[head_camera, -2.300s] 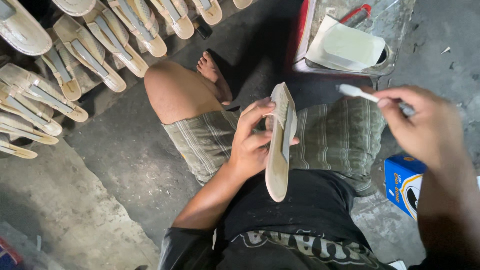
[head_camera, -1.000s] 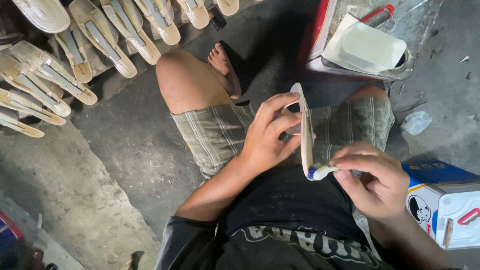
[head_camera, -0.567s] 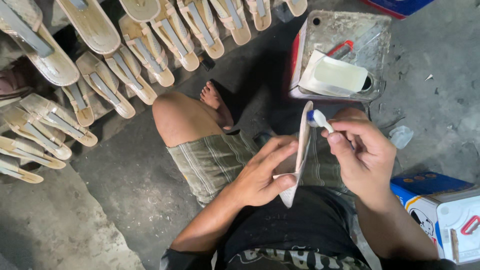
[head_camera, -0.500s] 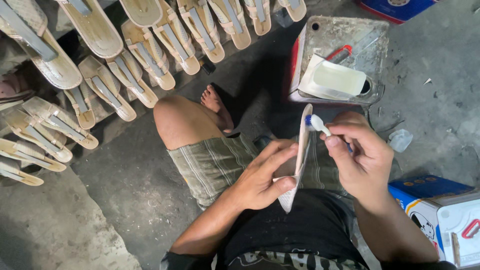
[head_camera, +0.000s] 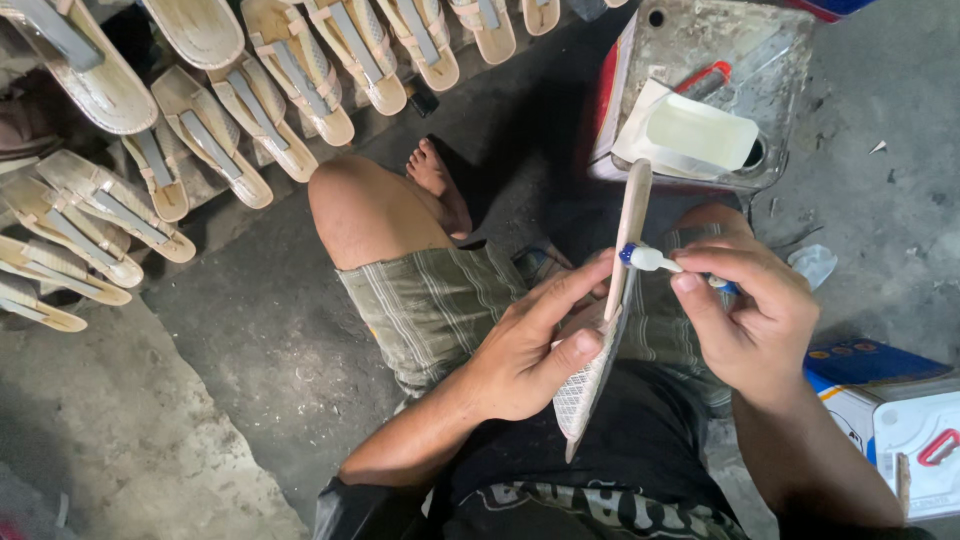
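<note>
A shoe sole (head_camera: 612, 320) held on edge over the lap, a brush (head_camera: 655, 260) laid against it.

The left hand (head_camera: 525, 350) grips the sole — thumb on its patterned underside, fingers wrapped behind — while the right hand (head_camera: 755, 315) pinches the brush's blue handle, its white tip touching the sole's upper edge. Beyond the knees sits a metal tin (head_camera: 700, 90) with a pale tub on top; rows of unfinished sandals (head_camera: 250, 110) lie on the concrete floor (head_camera: 120, 430) — a box (head_camera: 890, 420) stands at the right.
</note>
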